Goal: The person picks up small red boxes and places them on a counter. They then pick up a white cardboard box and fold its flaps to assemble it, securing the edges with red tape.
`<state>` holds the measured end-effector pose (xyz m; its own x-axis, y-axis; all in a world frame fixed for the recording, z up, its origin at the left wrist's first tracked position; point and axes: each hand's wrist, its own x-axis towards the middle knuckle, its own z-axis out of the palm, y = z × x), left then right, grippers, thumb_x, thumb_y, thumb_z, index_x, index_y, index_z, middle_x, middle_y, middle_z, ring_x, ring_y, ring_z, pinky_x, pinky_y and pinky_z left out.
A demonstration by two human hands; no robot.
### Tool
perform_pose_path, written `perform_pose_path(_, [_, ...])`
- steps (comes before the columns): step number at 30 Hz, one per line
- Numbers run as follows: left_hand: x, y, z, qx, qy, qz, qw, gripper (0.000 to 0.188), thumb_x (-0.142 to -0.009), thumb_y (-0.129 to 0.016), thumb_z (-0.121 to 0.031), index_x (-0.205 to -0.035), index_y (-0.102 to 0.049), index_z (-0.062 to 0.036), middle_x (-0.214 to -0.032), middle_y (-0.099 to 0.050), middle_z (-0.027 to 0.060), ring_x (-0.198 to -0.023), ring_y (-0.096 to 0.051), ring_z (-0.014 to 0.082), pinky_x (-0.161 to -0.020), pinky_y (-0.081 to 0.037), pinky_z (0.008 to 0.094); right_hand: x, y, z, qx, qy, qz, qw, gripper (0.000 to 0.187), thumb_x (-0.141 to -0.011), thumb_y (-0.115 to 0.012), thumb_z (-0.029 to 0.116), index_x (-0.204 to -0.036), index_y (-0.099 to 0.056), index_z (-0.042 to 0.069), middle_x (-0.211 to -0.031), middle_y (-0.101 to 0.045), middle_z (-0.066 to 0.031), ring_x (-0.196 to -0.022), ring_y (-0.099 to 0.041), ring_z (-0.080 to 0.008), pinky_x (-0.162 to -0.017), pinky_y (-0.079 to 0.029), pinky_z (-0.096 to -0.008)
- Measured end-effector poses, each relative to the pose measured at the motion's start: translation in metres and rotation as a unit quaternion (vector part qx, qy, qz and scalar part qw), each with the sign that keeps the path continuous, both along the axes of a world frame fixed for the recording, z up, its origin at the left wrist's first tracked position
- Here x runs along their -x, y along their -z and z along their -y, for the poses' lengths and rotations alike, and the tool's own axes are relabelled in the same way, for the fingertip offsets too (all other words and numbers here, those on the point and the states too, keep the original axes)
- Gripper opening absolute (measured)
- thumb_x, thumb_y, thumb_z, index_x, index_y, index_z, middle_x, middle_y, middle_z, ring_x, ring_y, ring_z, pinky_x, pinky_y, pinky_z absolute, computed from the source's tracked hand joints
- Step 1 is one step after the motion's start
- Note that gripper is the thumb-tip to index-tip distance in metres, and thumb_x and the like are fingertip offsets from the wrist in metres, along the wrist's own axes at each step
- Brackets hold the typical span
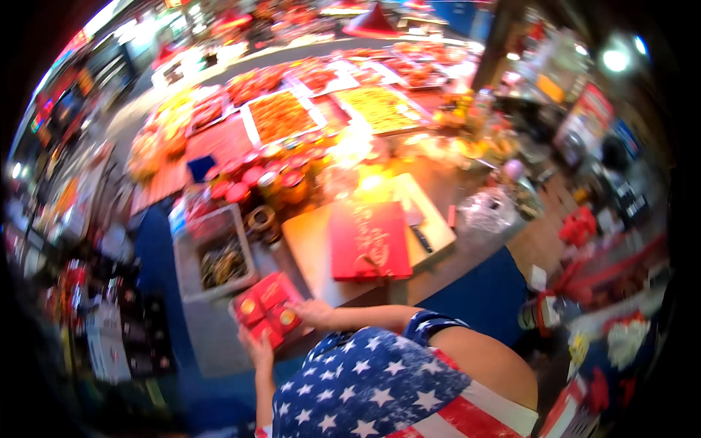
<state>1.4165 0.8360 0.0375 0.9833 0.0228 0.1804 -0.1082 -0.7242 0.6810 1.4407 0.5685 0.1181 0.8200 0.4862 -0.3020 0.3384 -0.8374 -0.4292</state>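
My left hand (257, 346) and my right hand (314, 312) hold a square red package (267, 306) between them, at the near left of the table. It is made up of several small red boxes set side by side, some with a round gold spot. My left hand grips its near left corner and my right hand its right side. Right of it, a large flat red box (369, 241) with gold lettering lies on a light cutting board (308, 239). A knife with a dark handle (421, 239) rests on the board's right part.
A grey plastic bin (182, 261) with dark contents stands beyond my left hand. Behind the board are several red-lidded jars (238, 193) and trays of orange (282, 118) and yellow food (380, 109). A clear plastic bag (488, 212) lies to the right.
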Motion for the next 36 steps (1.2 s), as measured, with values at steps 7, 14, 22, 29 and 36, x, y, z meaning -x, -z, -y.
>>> perform_pose_path(7, [0.010, 0.016, -0.019, 0.030, -0.075, -0.086, 0.993, 0.072, -0.103, -0.054, -0.037, -0.156, -0.024, 0.0014, -0.156, -0.027, 0.0308, -0.144, -0.028, 0.0455, -0.119, -0.024, 0.0498, 0.043, -0.019, 0.064, -0.243, 0.114, -0.059, 0.961, 0.068, -0.097, -0.062, 0.028, -0.153, -0.031, 0.005, -0.144, -0.048, -0.0250, -0.130, -0.050, -0.0418, -0.107, -0.043, -0.0463])
perform_pose_path(14, [0.018, 0.026, -0.013, 0.036, -0.047, -0.091, 0.994, 0.068, -0.104, -0.053, -0.035, -0.154, -0.027, 0.0030, -0.154, -0.033, 0.0299, -0.142, -0.034, 0.0434, -0.117, -0.028, 0.0474, 0.074, -0.013, 0.084, -0.270, 0.157, -0.090, 0.946, 0.049, -0.097, -0.060, 0.027, -0.137, -0.050, 0.001, -0.130, -0.059, -0.0259, -0.119, -0.058, -0.0414, -0.101, -0.047, -0.0464])
perform_pose_path(22, [0.011, 0.046, -0.019, 0.171, -0.143, -0.088, 0.971, 0.062, -0.106, -0.048, -0.035, -0.149, -0.035, 0.0075, -0.146, -0.047, 0.0277, -0.132, -0.048, 0.0395, -0.113, -0.036, 0.0414, 0.082, -0.020, 0.084, -0.277, 0.181, -0.125, 0.935, 0.050, -0.099, -0.058, 0.025, -0.141, -0.047, -0.001, -0.132, -0.057, -0.0260, -0.122, -0.057, -0.0399, -0.102, -0.048, -0.0438])
perform_pose_path(29, [0.007, 0.021, -0.001, 0.185, -0.101, -0.088, 0.974, 0.052, -0.106, -0.047, -0.038, -0.132, -0.059, 0.0051, -0.122, -0.063, 0.0245, -0.113, -0.060, 0.0353, -0.099, -0.045, 0.0415, 0.067, 0.005, 0.078, -0.238, 0.162, -0.070, 0.955, 0.036, -0.092, -0.061, 0.018, -0.124, -0.059, 0.002, -0.101, -0.067, -0.0248, -0.092, -0.066, -0.0401, -0.082, -0.054, -0.0457])
perform_pose_path(36, [0.007, 0.016, -0.011, 0.184, -0.159, -0.050, 0.969, 0.050, -0.105, -0.049, -0.037, -0.131, -0.057, 0.0044, -0.120, -0.067, 0.0232, -0.114, -0.063, 0.0340, -0.099, -0.046, 0.0408, 0.064, -0.027, 0.067, -0.262, 0.214, -0.123, 0.933, 0.044, -0.095, -0.063, 0.018, -0.135, -0.054, 0.002, -0.123, -0.065, -0.0213, -0.103, -0.067, -0.0309, -0.090, -0.053, -0.0388])
